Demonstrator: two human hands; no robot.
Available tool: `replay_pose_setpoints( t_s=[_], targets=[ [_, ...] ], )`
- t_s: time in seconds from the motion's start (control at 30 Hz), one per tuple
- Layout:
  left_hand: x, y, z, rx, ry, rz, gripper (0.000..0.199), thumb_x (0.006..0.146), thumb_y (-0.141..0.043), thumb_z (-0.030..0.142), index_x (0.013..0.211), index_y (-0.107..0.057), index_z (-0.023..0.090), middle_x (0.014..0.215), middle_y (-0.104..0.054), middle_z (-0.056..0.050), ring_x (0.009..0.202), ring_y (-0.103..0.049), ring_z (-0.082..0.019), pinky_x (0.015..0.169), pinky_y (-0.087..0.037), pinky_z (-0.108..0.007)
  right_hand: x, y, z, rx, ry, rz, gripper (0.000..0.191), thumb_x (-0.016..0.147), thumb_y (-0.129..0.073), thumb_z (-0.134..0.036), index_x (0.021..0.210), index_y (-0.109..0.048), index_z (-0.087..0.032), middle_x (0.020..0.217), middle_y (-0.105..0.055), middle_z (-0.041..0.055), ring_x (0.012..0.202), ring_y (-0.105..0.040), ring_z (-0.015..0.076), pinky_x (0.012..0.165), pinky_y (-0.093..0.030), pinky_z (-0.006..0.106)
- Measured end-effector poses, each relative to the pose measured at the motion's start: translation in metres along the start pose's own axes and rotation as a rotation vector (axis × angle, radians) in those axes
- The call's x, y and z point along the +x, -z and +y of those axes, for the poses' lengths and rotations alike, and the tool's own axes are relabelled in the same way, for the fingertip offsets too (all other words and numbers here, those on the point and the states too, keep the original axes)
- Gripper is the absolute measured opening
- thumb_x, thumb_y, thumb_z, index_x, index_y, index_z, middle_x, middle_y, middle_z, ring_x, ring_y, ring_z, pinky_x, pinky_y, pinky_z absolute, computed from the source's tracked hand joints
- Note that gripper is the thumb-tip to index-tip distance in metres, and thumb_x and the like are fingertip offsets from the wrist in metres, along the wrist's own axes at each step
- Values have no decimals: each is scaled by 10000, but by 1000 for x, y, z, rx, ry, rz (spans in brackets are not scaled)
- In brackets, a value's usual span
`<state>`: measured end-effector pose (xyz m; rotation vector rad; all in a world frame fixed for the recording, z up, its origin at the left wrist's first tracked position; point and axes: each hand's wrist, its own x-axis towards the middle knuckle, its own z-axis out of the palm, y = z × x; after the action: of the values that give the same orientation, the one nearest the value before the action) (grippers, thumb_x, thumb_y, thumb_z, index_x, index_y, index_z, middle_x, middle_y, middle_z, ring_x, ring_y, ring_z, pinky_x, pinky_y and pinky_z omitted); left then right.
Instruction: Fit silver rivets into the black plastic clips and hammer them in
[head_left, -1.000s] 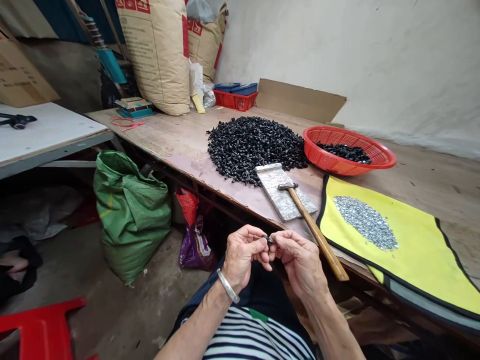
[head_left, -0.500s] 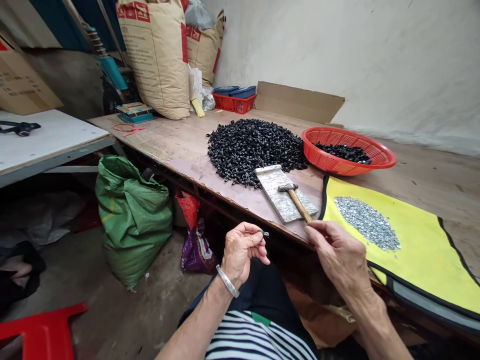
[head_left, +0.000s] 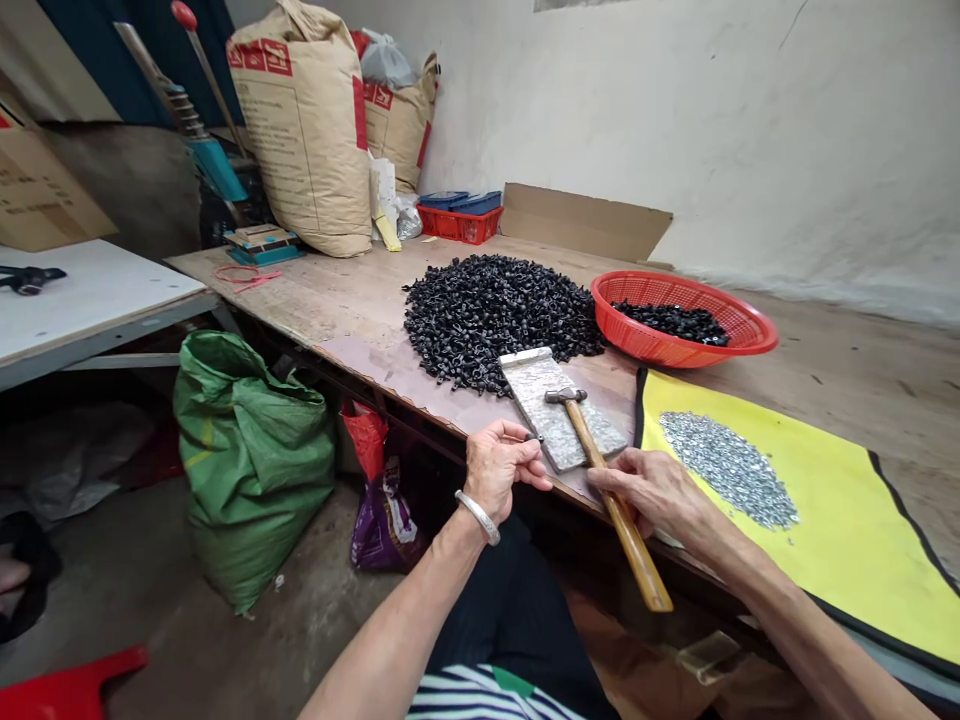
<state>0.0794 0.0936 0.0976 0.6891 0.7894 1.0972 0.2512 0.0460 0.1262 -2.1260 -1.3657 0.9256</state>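
Head view: left hand pinches a piece, right hand grips a hammer. Much seems undone: big pile, part-filled basket.

Soft light, dark shadow under table, stretched edges

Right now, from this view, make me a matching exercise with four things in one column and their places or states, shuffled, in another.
Things
1. Hammer
2. Silvery pieces
3. Round red basket
4. Left hand

Places or states
A. Spread on the yellow cloth
B. Pinching a small dark piece
C. Held by its handle in the right hand
D. Containing many black pieces

Pairs: 1-C, 2-A, 3-D, 4-B
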Motion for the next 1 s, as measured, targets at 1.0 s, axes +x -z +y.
replay_pose_setpoints(
  t_s=[1.0],
  targets=[
    [21,-21,-11,188,110,193,198,591,-634,52,618,-466,153,354,-494,47,305,-525,-134,291,-469,-230,-49,-27,19,-512,593,655,324,899,-403,-317,1120,-576,-154,891,-708,93,607,-662,196,531,-453,272]
  ],
)
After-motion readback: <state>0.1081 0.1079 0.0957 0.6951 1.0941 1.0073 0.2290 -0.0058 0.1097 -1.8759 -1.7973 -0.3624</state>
